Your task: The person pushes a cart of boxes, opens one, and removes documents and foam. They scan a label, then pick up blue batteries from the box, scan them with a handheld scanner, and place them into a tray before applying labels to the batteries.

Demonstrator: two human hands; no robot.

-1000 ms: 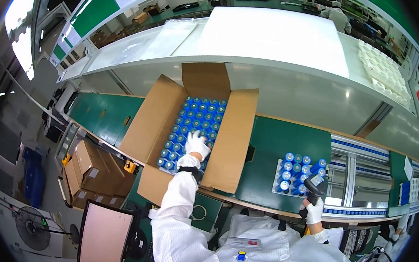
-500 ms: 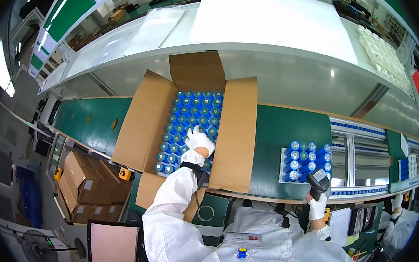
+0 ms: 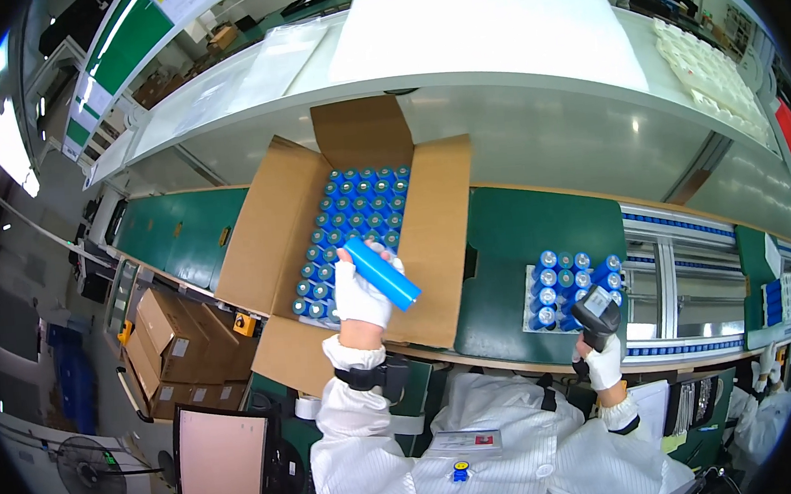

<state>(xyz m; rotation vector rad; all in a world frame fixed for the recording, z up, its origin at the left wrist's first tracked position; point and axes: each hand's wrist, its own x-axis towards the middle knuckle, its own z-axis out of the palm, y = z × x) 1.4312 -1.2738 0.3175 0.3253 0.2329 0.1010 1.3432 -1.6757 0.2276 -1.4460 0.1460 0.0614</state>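
Raised since the earlier frame, the gloved left hand is closed around one tilted blue cylindrical cell above the open cardboard carton; the right hand (near the grouped blue cells) clamps a black handheld scanner by its handle.

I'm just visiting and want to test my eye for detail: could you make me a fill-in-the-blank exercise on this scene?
1. The cylinder in the left hand is coloured ____.
2. Of the cylinder and the scanner, the right hand holds the ____.
3. The open box is made of ____.
4. The tabletop beside the box is coloured ____.

Missing words: blue; scanner; cardboard; green.
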